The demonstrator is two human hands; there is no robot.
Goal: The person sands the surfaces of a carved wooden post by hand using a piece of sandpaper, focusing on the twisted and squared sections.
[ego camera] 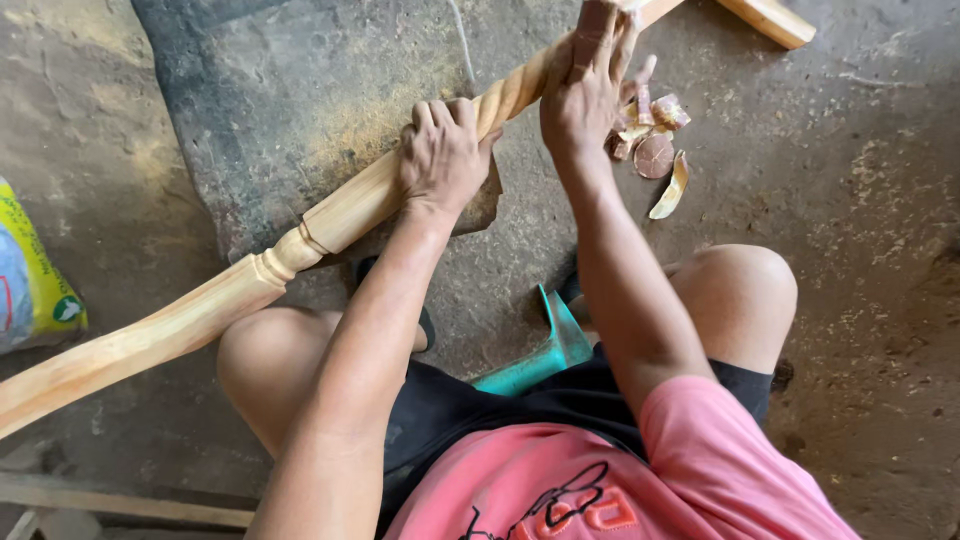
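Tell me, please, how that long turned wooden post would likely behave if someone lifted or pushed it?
The wooden post looks like solid timber, so probably stiff and fairly heavy. Its round, twisted section would likely roll if pushed on the dusty floor. The sanded surface seems smooth, yet the left hand and right hand grip it firmly, so probably not slippery.

Both forearms reach forward from bent knees. The left hand [443, 150] is curled in a grip (knuckles up). The right hand [585, 85] presses flat farther ahead.

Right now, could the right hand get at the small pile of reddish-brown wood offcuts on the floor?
Probably yes: the right hand grips the pale twisted wooden post right beside the offcuts, with nothing between them.
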